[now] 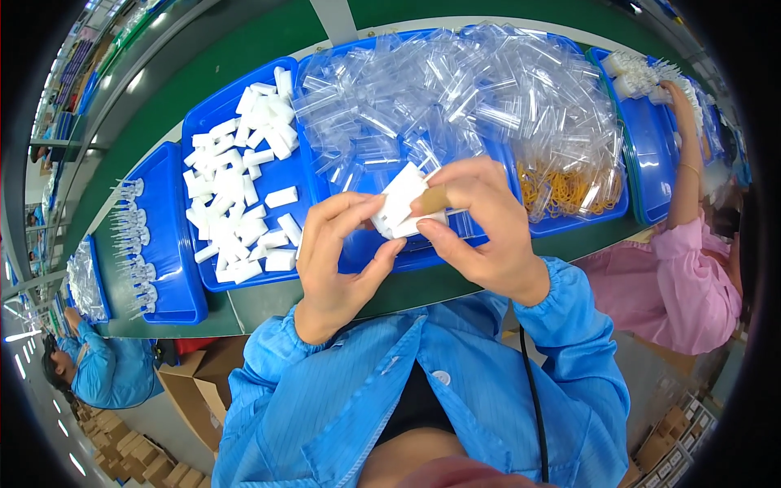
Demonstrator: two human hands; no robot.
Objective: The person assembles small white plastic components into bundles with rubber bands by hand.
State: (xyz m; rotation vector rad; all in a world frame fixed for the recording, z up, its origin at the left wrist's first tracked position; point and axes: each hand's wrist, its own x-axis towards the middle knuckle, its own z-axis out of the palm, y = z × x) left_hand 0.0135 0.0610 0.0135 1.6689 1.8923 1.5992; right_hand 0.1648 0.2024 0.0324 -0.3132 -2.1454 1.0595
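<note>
Head view: left hand (pixel 342 252) and right hand (pixel 476 224) meet above the blue tray (pixel 366 252), fingers of both pinched on a small stack of white plastic blocks (pixel 399 207); the right index wears a tan fingertip wrap. Loose white blocks (pixel 240 175) fill the tray to the left, clear tubes (pixel 455 98) the one behind. Best to square the edges with the thumbs and keep the pinch even

The white blocks (pixel 400 207) looked matt plastic, the blue trays (pixel 175 244) glossy plastic, the clear tubes (pixel 455 89) shiny and transparent.
</note>
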